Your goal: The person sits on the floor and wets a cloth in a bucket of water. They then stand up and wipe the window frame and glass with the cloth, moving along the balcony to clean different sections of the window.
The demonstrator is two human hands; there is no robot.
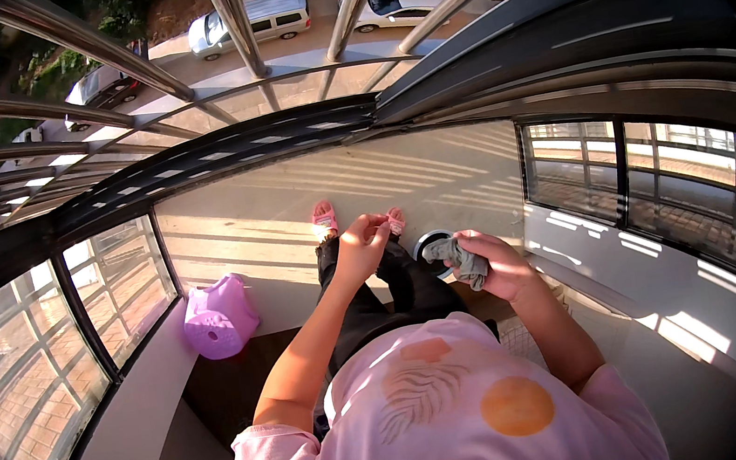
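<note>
A crumpled grey cloth (471,264) is bunched in the fingers of my right hand (503,266), out in front of my body. My left hand (363,246) is raised ahead of my legs, its fingertips pressed together; whatever they might pinch is too small or hidden to make out. The two hands are apart. Below the cloth, partly covered by it, a round dark container with a pale rim (418,244) rests by my right leg.
A purple plastic stool (220,317) stands at the left by the wall. In front are a dark window frame (224,145) and metal bars (231,19), with parked vehicles far below. Windows (694,170) flank the right side. Pink sandals (324,220) are on my feet.
</note>
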